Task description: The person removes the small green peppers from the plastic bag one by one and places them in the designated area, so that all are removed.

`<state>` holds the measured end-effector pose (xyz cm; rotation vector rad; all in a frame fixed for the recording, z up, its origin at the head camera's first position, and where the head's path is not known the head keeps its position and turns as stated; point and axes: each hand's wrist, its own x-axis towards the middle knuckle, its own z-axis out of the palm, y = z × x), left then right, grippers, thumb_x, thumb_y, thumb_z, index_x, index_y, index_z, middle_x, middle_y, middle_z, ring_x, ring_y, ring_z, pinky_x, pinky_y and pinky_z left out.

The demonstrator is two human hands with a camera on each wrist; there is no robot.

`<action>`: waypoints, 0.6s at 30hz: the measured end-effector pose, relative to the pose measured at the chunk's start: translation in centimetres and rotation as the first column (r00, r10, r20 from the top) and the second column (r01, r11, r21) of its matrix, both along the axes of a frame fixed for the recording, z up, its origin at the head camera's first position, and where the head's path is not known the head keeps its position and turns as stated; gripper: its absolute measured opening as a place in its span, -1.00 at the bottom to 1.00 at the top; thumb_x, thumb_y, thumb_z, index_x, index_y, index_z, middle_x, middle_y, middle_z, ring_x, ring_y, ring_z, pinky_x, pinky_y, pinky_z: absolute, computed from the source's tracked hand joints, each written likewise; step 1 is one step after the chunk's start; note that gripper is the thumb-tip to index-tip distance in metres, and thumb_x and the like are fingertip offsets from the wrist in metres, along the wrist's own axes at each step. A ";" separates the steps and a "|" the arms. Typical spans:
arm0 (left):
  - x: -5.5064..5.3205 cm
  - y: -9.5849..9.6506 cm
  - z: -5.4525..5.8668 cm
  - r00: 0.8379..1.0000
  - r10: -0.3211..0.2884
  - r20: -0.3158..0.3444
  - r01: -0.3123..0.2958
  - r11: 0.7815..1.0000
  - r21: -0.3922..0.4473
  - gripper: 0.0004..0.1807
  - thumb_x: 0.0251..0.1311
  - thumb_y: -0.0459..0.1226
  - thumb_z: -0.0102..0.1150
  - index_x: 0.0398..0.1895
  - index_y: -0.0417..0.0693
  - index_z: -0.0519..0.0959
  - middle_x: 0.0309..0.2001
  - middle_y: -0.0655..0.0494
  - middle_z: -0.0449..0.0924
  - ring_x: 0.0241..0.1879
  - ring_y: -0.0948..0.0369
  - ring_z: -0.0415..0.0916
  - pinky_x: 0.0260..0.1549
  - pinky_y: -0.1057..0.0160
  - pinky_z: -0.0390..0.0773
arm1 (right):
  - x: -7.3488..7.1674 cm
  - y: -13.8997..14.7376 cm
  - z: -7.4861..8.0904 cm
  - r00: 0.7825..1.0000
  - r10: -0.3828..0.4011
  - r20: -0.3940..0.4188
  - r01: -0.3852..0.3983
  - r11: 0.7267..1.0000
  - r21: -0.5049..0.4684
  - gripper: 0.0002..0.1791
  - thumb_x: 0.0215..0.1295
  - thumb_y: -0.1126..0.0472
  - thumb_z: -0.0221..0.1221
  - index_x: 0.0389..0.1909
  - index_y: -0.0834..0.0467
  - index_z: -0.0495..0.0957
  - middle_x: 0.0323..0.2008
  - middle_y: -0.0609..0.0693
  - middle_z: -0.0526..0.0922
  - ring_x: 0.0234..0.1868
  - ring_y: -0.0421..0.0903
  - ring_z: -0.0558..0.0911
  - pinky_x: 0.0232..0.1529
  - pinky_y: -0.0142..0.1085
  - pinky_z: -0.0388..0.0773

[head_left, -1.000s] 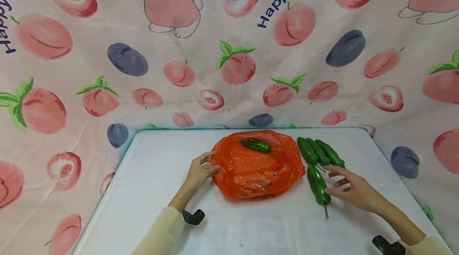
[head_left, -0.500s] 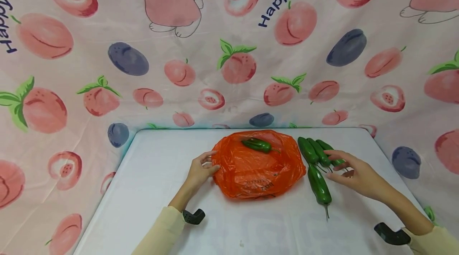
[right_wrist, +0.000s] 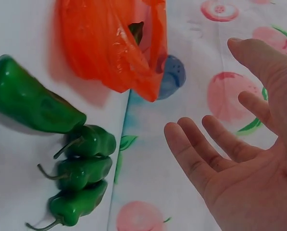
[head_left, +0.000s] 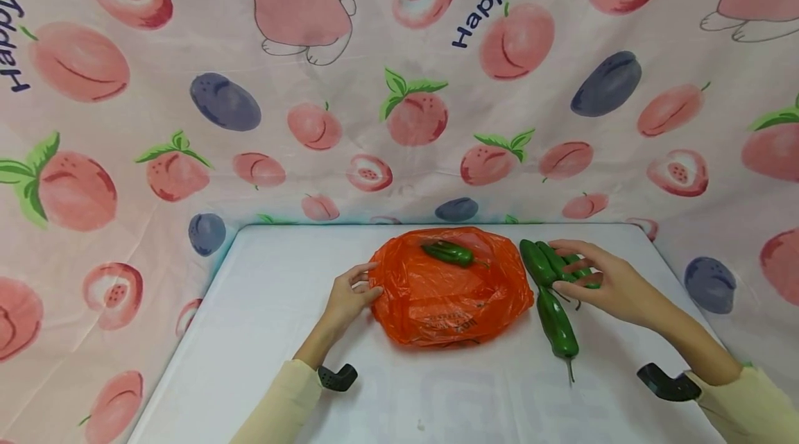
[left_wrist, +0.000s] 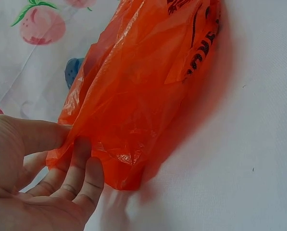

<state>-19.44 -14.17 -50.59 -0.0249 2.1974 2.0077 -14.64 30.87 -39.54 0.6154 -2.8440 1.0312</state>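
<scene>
In the head view an orange plastic bag [head_left: 424, 298] lies on the white table, a green pepper [head_left: 454, 254] showing in its opening. My left hand [head_left: 348, 300] pinches the bag's left edge between thumb and fingers; the left wrist view shows the thin film [left_wrist: 119, 125] between them. To the right of the bag, three green peppers lie side by side, the leftmost pepper [head_left: 537, 262] nearest the bag. One larger pepper [head_left: 557, 325] points toward the front. Above the three peppers, my right hand [head_left: 614, 288] hovers with fingers spread and holds nothing, partly covering them.
The white table [head_left: 281, 263] ends at the back against a fruit-print cloth [head_left: 406, 187], which also hangs at both sides. Black wrist devices [head_left: 668, 383] sit at both sleeves.
My right hand has moved from beside the larger front pepper away toward the back, over the three peppers. The left hand stays at the bag's edge.
</scene>
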 end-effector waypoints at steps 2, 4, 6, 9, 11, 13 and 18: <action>0.0 0.0 0.0 1.000 0.003 -0.002 -0.003 1.000 -0.004 -0.42 0.23 -0.53 0.33 0.34 -0.19 0.52 0.01 -0.19 0.52 -0.31 0.23 0.62 -0.37 0.29 0.65 | -0.2 -0.3 0.3 1.000 0.011 0.012 -0.011 1.000 -0.009 -0.26 0.25 0.16 0.45 0.43 0.06 0.40 0.24 0.15 0.54 -0.03 0.06 0.67 -0.15 -0.28 0.70; 0.0 0.0 0.0 1.000 0.006 0.000 -0.006 1.000 -0.004 -0.42 0.23 -0.53 0.33 0.34 -0.18 0.52 0.01 -0.19 0.52 -0.32 0.23 0.62 -0.37 0.29 0.65 | -0.4 -0.6 0.5 1.000 0.024 0.016 -0.023 1.000 -0.015 -0.27 0.26 0.16 0.45 0.43 0.07 0.40 0.23 0.16 0.54 -0.02 0.08 0.67 -0.15 -0.32 0.69; -0.1 0.0 0.0 1.000 0.006 -0.003 -0.006 1.000 -0.001 -0.42 0.23 -0.53 0.32 0.34 -0.18 0.52 0.01 -0.19 0.52 -0.32 0.23 0.62 -0.37 0.28 0.65 | -0.5 -0.9 0.7 0.999 0.036 0.015 -0.036 0.999 -0.022 -0.28 0.25 0.17 0.45 0.42 0.06 0.41 0.25 0.14 0.54 -0.01 0.08 0.67 -0.14 -0.32 0.68; -0.1 0.0 0.0 1.000 0.005 -0.002 -0.005 1.000 0.006 -0.42 0.23 -0.54 0.31 0.34 -0.17 0.52 0.01 -0.19 0.52 -0.32 0.23 0.62 -0.37 0.29 0.64 | -0.8 -1.3 0.8 0.998 0.060 0.007 -0.059 0.998 -0.021 -0.28 0.25 0.18 0.45 0.41 0.09 0.41 0.29 0.15 0.52 0.01 0.09 0.68 -0.10 -0.22 0.71; -0.1 0.0 -0.1 1.000 0.006 -0.001 -0.006 1.000 0.007 -0.42 0.23 -0.55 0.31 0.34 -0.15 0.53 0.00 -0.18 0.52 -0.32 0.22 0.62 -0.38 0.31 0.64 | -1.0 -1.6 0.9 0.997 0.072 0.008 -0.072 0.997 -0.019 -0.27 0.25 0.18 0.45 0.42 0.11 0.40 0.31 0.17 0.51 0.03 0.11 0.68 -0.07 -0.12 0.71; -0.1 0.0 -0.1 1.000 0.006 -0.001 -0.006 1.000 0.008 -0.42 0.22 -0.55 0.31 0.34 -0.15 0.53 -0.01 -0.17 0.51 -0.33 0.22 0.61 -0.39 0.32 0.64 | -1.1 -1.9 1.0 0.997 0.080 0.011 -0.080 0.997 -0.018 -0.27 0.27 0.17 0.44 0.43 0.14 0.39 0.31 0.19 0.50 0.05 0.14 0.68 -0.05 -0.03 0.70; 0.0 0.0 -0.1 1.000 0.004 -0.002 -0.004 1.000 0.021 -0.42 0.22 -0.56 0.31 0.34 -0.16 0.53 -0.01 -0.14 0.50 -0.32 0.22 0.62 -0.39 0.33 0.65 | -1.4 -2.6 1.2 0.995 0.095 -0.008 -0.096 0.995 -0.018 -0.28 0.26 0.19 0.45 0.41 0.14 0.41 0.30 0.19 0.50 0.06 0.18 0.68 -0.02 0.06 0.67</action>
